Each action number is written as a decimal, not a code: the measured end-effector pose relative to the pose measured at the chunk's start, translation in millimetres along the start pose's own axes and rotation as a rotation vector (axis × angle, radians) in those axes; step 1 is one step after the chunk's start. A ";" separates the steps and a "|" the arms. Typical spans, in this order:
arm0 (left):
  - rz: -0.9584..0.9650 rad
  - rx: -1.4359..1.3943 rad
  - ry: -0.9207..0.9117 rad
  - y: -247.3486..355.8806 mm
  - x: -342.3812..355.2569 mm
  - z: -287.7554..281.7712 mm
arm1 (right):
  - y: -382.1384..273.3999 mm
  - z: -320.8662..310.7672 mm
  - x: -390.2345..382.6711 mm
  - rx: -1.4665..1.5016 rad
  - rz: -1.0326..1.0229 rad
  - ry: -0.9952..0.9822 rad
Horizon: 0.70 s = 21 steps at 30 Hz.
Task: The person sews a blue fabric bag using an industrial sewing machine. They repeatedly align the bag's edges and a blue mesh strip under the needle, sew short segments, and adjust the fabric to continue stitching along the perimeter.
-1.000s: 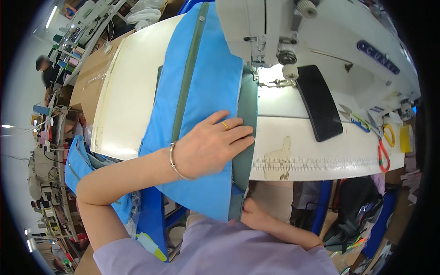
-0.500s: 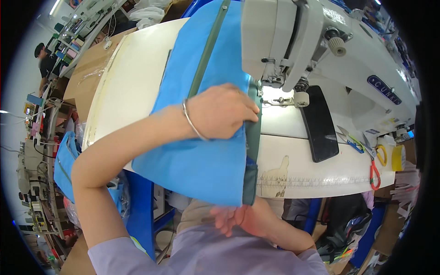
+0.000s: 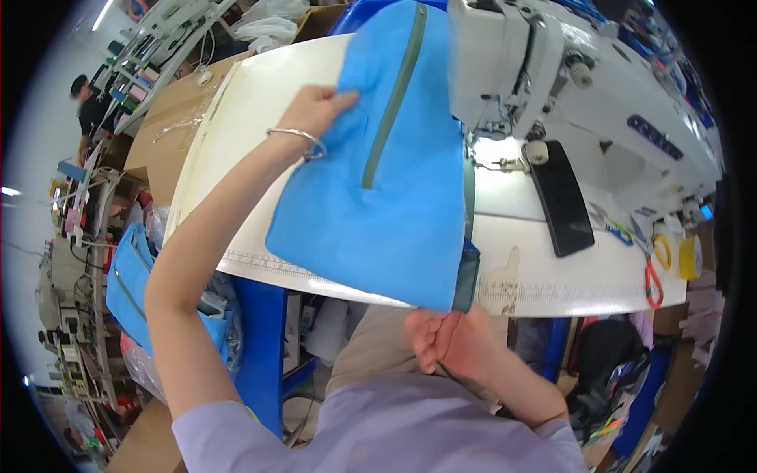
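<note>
A blue fabric panel (image 3: 371,236) with an olive-green zipper (image 3: 394,102) along it lies on the sewing table. Its right edge runs beside the presser foot (image 3: 505,164) of a white sewing machine (image 3: 505,63), with a dark green strip (image 3: 467,280) along that edge. At the panel's far left edge my left hand (image 3: 314,112), a bangle on its wrist, is closed on the fabric. My right hand (image 3: 449,339) is palm up below the table's near edge, its fingers curled at the strip's near end; part of the grip is hidden.
Right of the needle area lies a black phone (image 3: 561,201). Red-handled scissors (image 3: 653,280), a yellow tape roll (image 3: 690,258) and small snips (image 3: 617,230) lie at the table's right end. Another blue piece (image 3: 130,284) hangs at the left. A person (image 3: 91,114) stands far left.
My left hand has moved away from the presser foot, out to the panel's far left edge, and grips it there. The zipper shows more fully. My right hand stays by the near corner.
</note>
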<state>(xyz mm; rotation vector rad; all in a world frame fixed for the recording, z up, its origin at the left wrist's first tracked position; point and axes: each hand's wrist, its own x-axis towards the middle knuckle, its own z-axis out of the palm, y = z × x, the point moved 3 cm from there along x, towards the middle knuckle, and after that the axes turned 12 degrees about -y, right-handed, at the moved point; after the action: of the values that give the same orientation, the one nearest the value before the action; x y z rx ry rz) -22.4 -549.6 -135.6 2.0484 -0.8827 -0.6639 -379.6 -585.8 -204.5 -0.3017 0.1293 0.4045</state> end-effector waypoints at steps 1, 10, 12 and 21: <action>0.093 0.037 0.042 16.3 -10.4 -12.1 | -1.2 1.0 1.1 -0.045 0.004 0.025; 0.599 -0.727 0.320 48.5 -288.2 -55.9 | 16.4 -1.5 8.2 -0.686 -0.195 0.310; 0.205 -0.679 0.514 -20.6 -333.8 -52.9 | 21.5 -6.9 13.8 -0.766 -0.221 0.288; 0.226 0.231 0.704 -48.5 -304.1 12.6 | 88.9 -49.0 40.4 -0.755 -0.431 0.303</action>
<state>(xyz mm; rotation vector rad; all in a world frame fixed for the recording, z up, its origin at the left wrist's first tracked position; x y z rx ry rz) -202.6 -299.5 -137.6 2.1126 -0.7637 0.2946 -381.9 -508.4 -281.6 -1.1147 0.1994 -0.0431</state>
